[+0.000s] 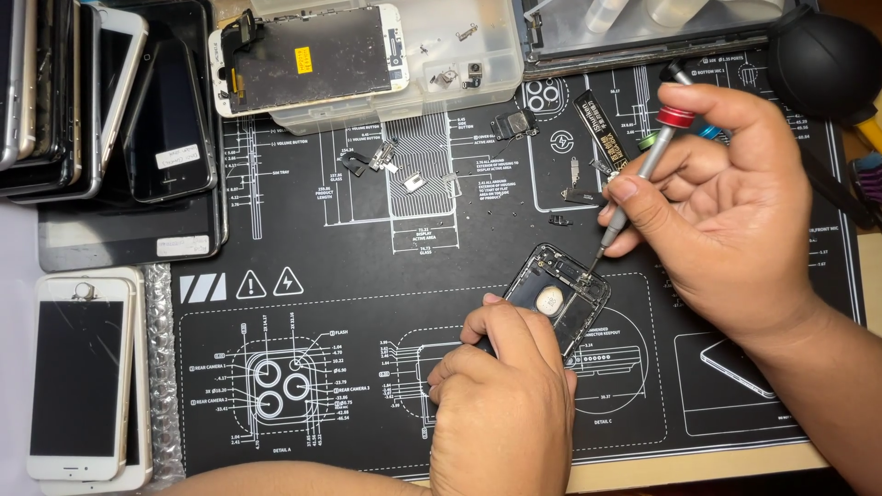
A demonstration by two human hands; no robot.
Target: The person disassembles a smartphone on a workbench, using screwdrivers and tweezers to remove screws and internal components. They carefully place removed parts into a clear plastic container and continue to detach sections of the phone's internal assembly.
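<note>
An opened phone housing [562,294] lies tilted on the black printed repair mat [367,303], its inner parts showing. My left hand [501,395] rests on the housing's near end and holds it down. My right hand [726,202] grips a slim screwdriver [643,165] with a red collar; its tip touches the housing's upper right edge. Small loose metal parts [413,179] and screws lie scattered on the mat above the housing.
Stacked phones and tablets [110,119] fill the back left; two white phones [83,377] lie at the front left. A detached screen [308,57] sits on a clear parts box [459,55]. A black rubber blower [822,60] is back right.
</note>
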